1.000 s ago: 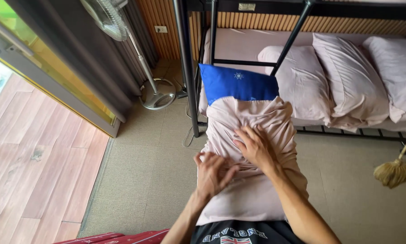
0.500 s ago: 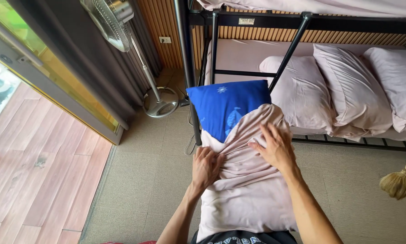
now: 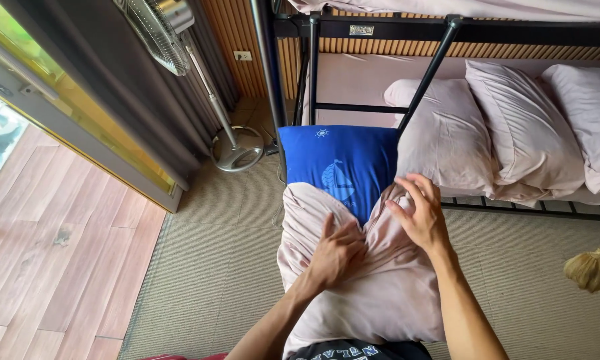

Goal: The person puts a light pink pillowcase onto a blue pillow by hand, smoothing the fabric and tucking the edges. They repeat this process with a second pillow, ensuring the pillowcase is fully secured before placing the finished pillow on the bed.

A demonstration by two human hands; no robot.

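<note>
A blue pillow (image 3: 340,163) with a small boat print sticks out of the top of a pale pink pillowcase (image 3: 373,293) held against my body. My left hand (image 3: 336,253) presses on the bunched cloth at the case's open edge, fingers gripping the fabric. My right hand (image 3: 420,213) rests higher on the right side of the opening, fingers spread over the cloth beside the blue pillow.
A black metal bunk bed (image 3: 440,63) stands ahead with several pale pink pillows (image 3: 513,127) on the lower mattress. A standing fan (image 3: 236,157) is at the left by dark curtains (image 3: 113,93). A broom head (image 3: 590,267) lies at the right. Carpet meets wooden floor (image 3: 40,247) on the left.
More of the blue pillow now shows above the pillowcase. Both hands have shifted on the cloth, the right one moving up and right.
</note>
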